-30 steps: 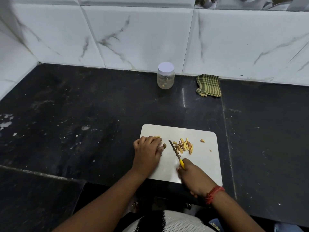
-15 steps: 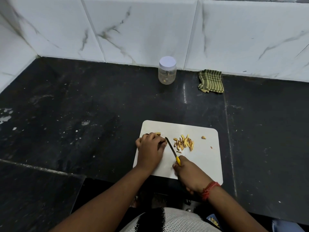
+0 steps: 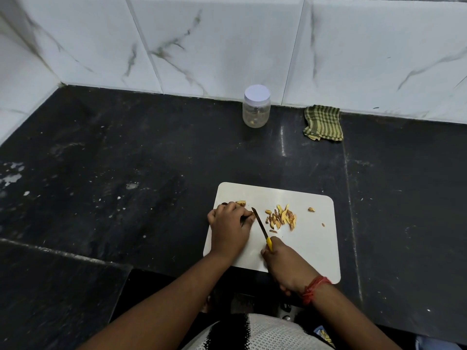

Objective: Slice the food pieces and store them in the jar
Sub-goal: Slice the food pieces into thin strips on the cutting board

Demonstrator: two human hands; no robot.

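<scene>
On the white cutting board (image 3: 313, 248), the left hand (image 3: 228, 228) has its fingers curled down over a food piece that is mostly hidden beneath them, while the right hand (image 3: 286, 267) grips the yellow handle of a small knife (image 3: 260, 224) whose blade tip sits right beside the left fingertips. A loose pile of cut slices (image 3: 281, 217) lies just right of the blade, one uncut piece (image 3: 240, 203) rests by the left knuckles, and a stray bit (image 3: 311, 209) lies further right. The jar (image 3: 256, 107), lid on, stands well back against the tiled wall, near a folded striped cloth (image 3: 323, 123) on the dark counter (image 3: 126, 173)
</scene>
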